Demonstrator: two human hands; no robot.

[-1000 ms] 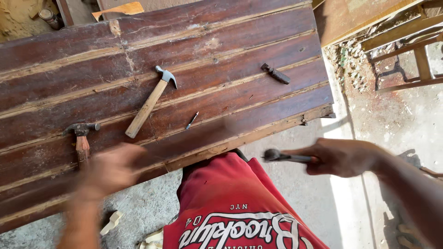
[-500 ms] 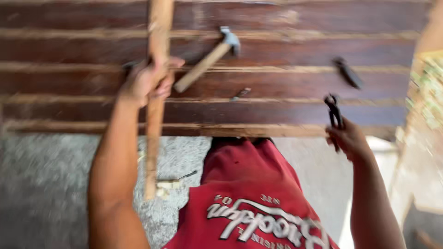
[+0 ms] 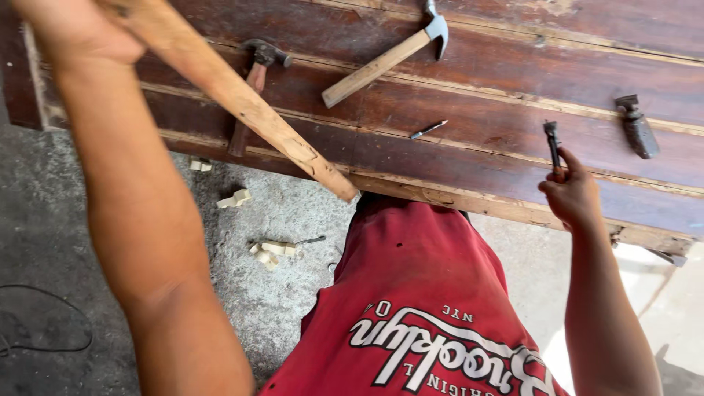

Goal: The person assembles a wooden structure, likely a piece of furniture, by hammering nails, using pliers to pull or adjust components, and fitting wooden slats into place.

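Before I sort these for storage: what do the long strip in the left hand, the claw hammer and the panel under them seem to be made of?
Strip in the left hand: bare pale wood, rough, with a chipped end.
Claw hammer: pale wooden handle and a grey head, likely steel.
Panel: dark reddish boards, seemingly stained or varnished wood, worn pale along the seams.

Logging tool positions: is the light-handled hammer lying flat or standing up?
Lying flat. The hammer rests on the dark boards, handle along the surface, untouched by either hand.

One head-worn view looks steeply down, close over the wooden panel (image 3: pixel 469 110) and concrete floor (image 3: pixel 66 242).
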